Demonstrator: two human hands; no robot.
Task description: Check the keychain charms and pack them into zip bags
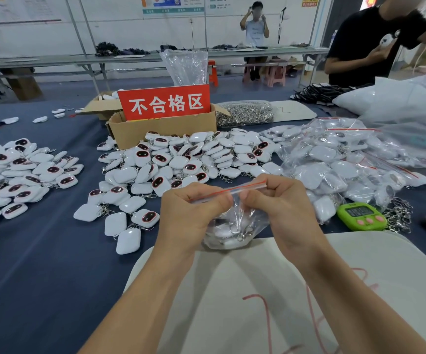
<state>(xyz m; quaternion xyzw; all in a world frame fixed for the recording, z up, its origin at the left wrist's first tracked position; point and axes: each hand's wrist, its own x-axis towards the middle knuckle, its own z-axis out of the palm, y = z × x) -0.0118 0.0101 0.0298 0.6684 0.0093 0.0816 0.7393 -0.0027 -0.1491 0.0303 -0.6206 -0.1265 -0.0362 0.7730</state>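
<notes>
A clear zip bag (235,226) with a red seal strip hangs between my hands, holding white keychain charms with metal clasps. My left hand (191,213) pinches the left part of the seal strip. My right hand (281,205) pinches its right part, thumb and fingers curled on it. A big heap of loose white charms (181,159) with dark faces lies just beyond my hands. Another heap of charms (18,175) spreads at the left. Filled zip bags (344,159) pile up at the right.
A cardboard box (161,129) with a red sign stands behind the middle heap. A green timer (361,215) sits right of my hands, beside loose metal clasps (398,215). A white board (258,290) lies under my forearms. A person in black stands far right.
</notes>
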